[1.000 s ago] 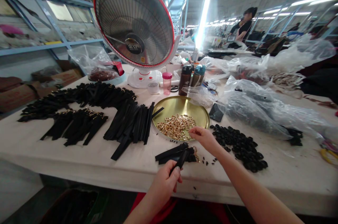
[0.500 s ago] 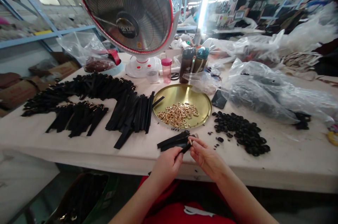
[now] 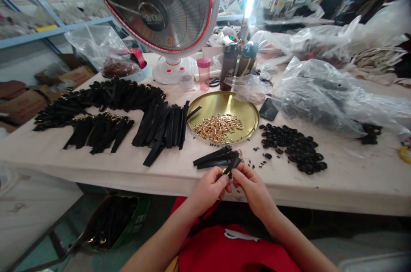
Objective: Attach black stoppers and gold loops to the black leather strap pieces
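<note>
My left hand (image 3: 210, 188) and my right hand (image 3: 252, 188) meet at the near table edge, both pinched on one black strap (image 3: 231, 166). A small gold buckle seems to sit at the strap's end between my fingertips. Just beyond them lie a few more black straps (image 3: 213, 157) on the white table (image 3: 160, 169). A round gold tray (image 3: 247, 113) behind holds a heap of gold buckles (image 3: 218, 128). To the right of my hands lies a pile of small black pieces (image 3: 293, 148).
Large piles of black straps (image 3: 128, 118) cover the table's left half. A round red-rimmed heater (image 3: 160, 4) stands at the back, with a pink cup (image 3: 204, 74) and two bottles (image 3: 237, 64). Plastic bags (image 3: 324, 96) fill the right. A box of straps (image 3: 112, 220) sits below.
My right hand left the gold tray and came to the strap in my left hand. Both hands drew back to the table edge. The view tilted downward.
</note>
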A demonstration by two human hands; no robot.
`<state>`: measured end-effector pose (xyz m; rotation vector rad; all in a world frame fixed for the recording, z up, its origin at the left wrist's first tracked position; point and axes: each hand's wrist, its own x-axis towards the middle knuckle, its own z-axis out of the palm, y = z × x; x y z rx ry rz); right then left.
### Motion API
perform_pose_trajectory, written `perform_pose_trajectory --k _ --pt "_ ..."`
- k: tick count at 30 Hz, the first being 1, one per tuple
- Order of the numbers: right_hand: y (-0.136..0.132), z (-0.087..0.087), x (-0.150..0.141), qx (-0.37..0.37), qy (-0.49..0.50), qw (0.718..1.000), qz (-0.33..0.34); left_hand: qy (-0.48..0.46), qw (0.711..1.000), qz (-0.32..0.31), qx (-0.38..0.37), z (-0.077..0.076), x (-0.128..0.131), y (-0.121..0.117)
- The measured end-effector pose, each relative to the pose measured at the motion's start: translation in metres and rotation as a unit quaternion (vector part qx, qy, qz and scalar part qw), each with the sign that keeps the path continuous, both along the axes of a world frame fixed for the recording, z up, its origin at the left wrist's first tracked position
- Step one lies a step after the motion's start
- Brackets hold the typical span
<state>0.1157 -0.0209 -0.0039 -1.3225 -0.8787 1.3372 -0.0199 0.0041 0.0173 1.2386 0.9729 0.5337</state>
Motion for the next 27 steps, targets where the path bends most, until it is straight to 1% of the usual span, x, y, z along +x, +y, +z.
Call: perform_pose_trajectory --k 2,4,6,7,8,9,10,12,14,15,17,18,20,21,22,23,24,25,26,27 --pt "-0.003 0.0 0.0 0.008 -0.023 1.0 0.015 0.005 1.0 0.012 -0.018 0.0 0.0 -0.003" --pt "-0.007 -0.004 0.001 0.062 -0.117 0.991 0.004 0.015 0.999 0.023 -0.027 -0.001 0.001 -0.005" --pt "-0.011 -0.008 0.003 0.137 -0.232 0.963 -0.013 0.035 0.999 0.021 -0.012 -0.002 0.001 -0.007" --pt "-0.013 -0.01 0.005 0.164 -0.271 0.948 -0.016 0.049 0.999 0.015 0.002 -0.002 0.001 -0.008" --pt "-0.014 -0.012 0.006 0.174 -0.287 0.942 -0.012 0.064 0.998 0.006 0.016 -0.002 0.0 -0.008" --pt "-0.014 -0.014 0.007 0.164 -0.276 0.947 -0.003 0.079 0.996 -0.005 0.028 -0.002 0.0 -0.009" --pt "-0.013 -0.015 0.009 0.14 -0.24 0.961 0.007 0.091 0.995 -0.017 0.033 -0.002 -0.001 -0.009" --pt "-0.012 -0.015 0.01 0.078 -0.127 0.988 0.032 0.103 0.994 -0.038 0.023 -0.004 -0.003 -0.008" --pt "-0.011 -0.012 0.011 0.045 -0.032 0.997 0.045 0.108 0.993 -0.044 0.01 -0.008 -0.003 -0.005" --pt "-0.011 -0.011 0.011 0.048 -0.019 0.998 0.045 0.11 0.993 -0.041 0.008 -0.011 -0.003 -0.004" --pt "-0.014 -0.007 0.015 0.072 -0.048 0.995 0.046 0.105 0.994 -0.027 0.006 -0.016 0.0 -0.001" --pt "-0.016 -0.005 0.018 0.084 -0.07 0.992 0.06 0.096 0.995 -0.022 0.005 -0.017 0.002 0.0" --pt "-0.019 -0.002 0.03 0.091 -0.097 0.983 0.125 0.072 0.997 -0.029 0.013 -0.015 0.006 0.001" --pt "-0.02 -0.002 0.039 0.09 -0.102 0.978 0.156 0.064 0.997 -0.045 0.024 -0.013 0.008 0.001" --pt "-0.018 -0.003 0.05 0.085 -0.112 0.975 0.17 0.061 0.995 -0.067 0.037 -0.011 0.009 0.001" --pt "-0.015 -0.005 0.062 0.08 -0.137 0.975 0.156 0.066 0.993 -0.088 0.05 -0.009 0.011 0.001" --pt "-0.01 -0.008 0.076 0.074 -0.18 0.974 0.119 0.077 0.99 -0.101 0.056 -0.008 0.012 0.001" --pt "-0.003 -0.012 0.089 0.067 -0.25 0.964 0.058 0.088 0.989 -0.103 0.056 -0.008 0.014 0.001" --pt "0.004 -0.017 0.102 0.063 -0.338 0.939 0.005 0.097 0.989 -0.098 0.05 -0.009 0.015 0.002" --pt "0.013 -0.022 0.114 0.059 -0.424 0.903 -0.017 0.103 0.99 -0.087 0.043 -0.011 0.016 0.002"
